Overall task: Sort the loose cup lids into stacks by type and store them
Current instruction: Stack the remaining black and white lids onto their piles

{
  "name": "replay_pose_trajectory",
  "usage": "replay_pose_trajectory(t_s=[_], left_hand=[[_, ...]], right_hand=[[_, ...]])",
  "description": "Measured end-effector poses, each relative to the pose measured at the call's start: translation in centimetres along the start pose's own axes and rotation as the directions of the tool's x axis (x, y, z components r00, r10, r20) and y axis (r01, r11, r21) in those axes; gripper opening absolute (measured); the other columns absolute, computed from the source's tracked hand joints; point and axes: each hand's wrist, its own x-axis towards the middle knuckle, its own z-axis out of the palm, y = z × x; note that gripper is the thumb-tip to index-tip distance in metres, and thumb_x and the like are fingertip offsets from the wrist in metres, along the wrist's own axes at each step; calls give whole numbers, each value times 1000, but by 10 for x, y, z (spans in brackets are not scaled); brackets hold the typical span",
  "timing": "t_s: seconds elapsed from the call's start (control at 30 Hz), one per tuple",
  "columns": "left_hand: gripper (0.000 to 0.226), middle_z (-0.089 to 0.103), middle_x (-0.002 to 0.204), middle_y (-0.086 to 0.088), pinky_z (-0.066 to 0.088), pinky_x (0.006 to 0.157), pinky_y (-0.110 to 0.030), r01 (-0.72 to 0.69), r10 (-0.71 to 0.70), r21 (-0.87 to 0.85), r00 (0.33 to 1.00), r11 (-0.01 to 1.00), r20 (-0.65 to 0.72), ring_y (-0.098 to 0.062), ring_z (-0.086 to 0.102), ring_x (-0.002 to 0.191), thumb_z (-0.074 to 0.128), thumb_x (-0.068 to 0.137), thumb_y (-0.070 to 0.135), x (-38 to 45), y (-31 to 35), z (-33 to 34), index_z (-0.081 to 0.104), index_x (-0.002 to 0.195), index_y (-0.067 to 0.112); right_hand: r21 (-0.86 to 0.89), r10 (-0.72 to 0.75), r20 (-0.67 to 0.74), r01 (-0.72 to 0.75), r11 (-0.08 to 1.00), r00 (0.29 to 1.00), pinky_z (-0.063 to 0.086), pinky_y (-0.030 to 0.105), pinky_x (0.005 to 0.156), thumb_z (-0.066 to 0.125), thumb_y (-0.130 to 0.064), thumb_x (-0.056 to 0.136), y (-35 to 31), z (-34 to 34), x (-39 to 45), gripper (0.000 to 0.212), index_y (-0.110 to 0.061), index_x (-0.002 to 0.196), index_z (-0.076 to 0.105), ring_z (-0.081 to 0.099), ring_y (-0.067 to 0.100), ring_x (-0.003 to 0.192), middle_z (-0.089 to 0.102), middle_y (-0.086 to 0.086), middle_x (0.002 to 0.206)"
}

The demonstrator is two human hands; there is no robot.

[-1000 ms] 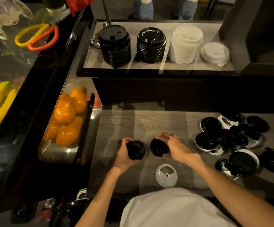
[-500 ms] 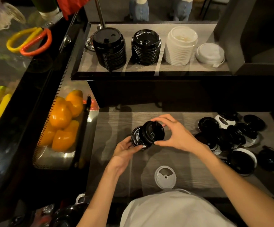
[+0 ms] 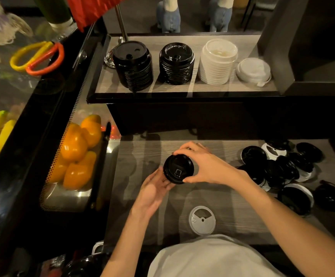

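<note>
Fingers of the right hand (image 3: 206,166) pinch the round black plastic lid (image 3: 178,168) at centre frame, cradled beneath by the left hand (image 3: 154,188); rims should be aligned before nesting.

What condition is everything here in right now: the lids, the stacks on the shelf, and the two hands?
Black lid: held above the counter, top side up.
Right hand: pinches the black lid's rim.
Left hand: supports it from below.
White lid: flat on the counter, alone.
Loose lid pile: jumbled, unsorted.
Two black stacks: upright on the shelf.
Tall white stack: upright.
Low white stack: short.
</note>
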Motion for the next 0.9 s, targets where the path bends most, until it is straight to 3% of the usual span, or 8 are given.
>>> replay_pose_trajectory(t_s=[0.2,0.37,0.6,0.7,0.9], left_hand=[[48,68,129,-23,58,93,-39,35,-35,-3,998,999,-46,-31,67,122,35,110,34,-1,7,9,56,135,0],[49,69,129,-20,56,95,-37,10,-10,50,1000,999,-5,-29,66,123,33,111,37,-6,14,15,57,135,2],[55,66,135,-18,49,104,-42,-66,55,131,995,989,85,-30,62,128,27,110,42,-12,40,33,57,139,7],[57,67,134,-18,49,102,-40,-108,91,132,987,985,131,-30,62,127,27,108,46,-17,58,48,60,137,9],[52,71,126,-14,53,103,-44,-299,267,132,939,945,215,-29,66,121,32,108,43,-20,114,83,56,140,10]], right_hand=[[13,-5,35,5,1000,999,29,38,122,86,-35,81,4,1,1,84,-33,153,42,33,11,138,36,-13,145],[83,-14,26,12,996,1000,32,36,121,86,-36,81,8,-2,0,85,-40,153,42,34,8,140,35,-17,146],[159,-18,-61,28,987,998,40,13,105,88,-33,80,-4,-30,0,84,-45,150,43,46,-2,132,46,-17,146],[148,-41,-102,56,987,994,47,23,108,88,-39,78,-13,-54,0,84,-47,148,43,48,-3,130,48,-18,144],[57,-123,-268,144,988,955,46,27,110,89,-40,76,-52,-145,13,82,-48,146,47,52,-1,130,54,-16,143]])
